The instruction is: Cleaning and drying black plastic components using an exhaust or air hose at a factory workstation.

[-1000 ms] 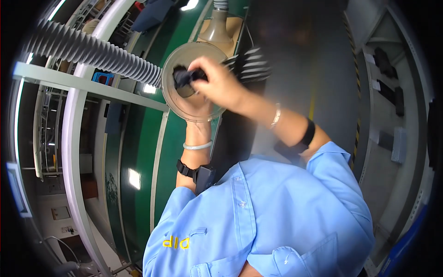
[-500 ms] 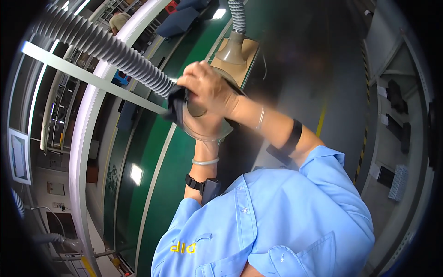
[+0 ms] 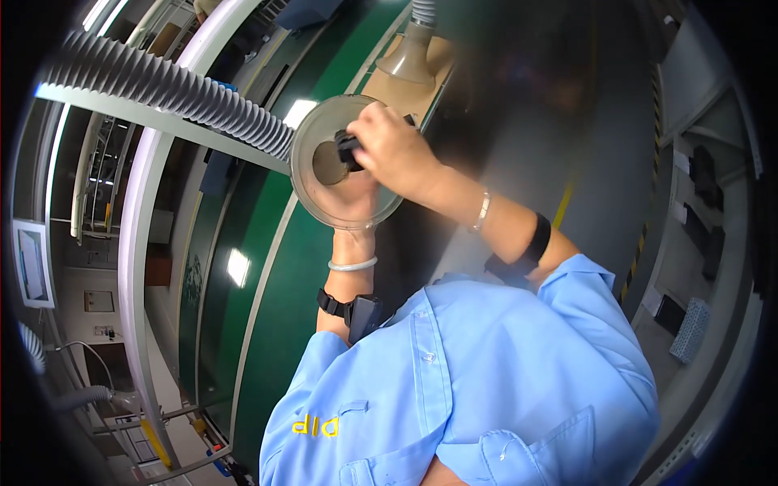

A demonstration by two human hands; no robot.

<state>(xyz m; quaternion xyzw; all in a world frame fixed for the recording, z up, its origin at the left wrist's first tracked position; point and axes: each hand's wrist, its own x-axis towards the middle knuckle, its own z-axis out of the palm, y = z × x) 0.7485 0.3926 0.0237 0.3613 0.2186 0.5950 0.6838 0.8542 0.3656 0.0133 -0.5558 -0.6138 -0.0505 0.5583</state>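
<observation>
A translucent round funnel-shaped hood [image 3: 305,182] turns its wide mouth toward me, its dark central hole in view. My left hand [image 3: 354,194] holds the hood from beneath; its fingers show only dimly through the plastic. My right hand [image 3: 397,158] is closed on a bunched black cloth [image 3: 348,150], over the hood's mouth beside the hole. Part of the cloth is hidden under the fingers.
A thick grey corrugated hose [image 3: 186,93] runs from upper left to the hood, near a white frame bar [image 3: 219,152]. Beyond stands another hood [image 3: 405,61] over a tan board [image 3: 389,93]. The long green surface [image 3: 284,259] lies below. Shelving [image 3: 697,243] lines the right.
The hood has tilted to show more of its mouth. My right hand has brought the black cloth from the left rim across to the right of the central hole.
</observation>
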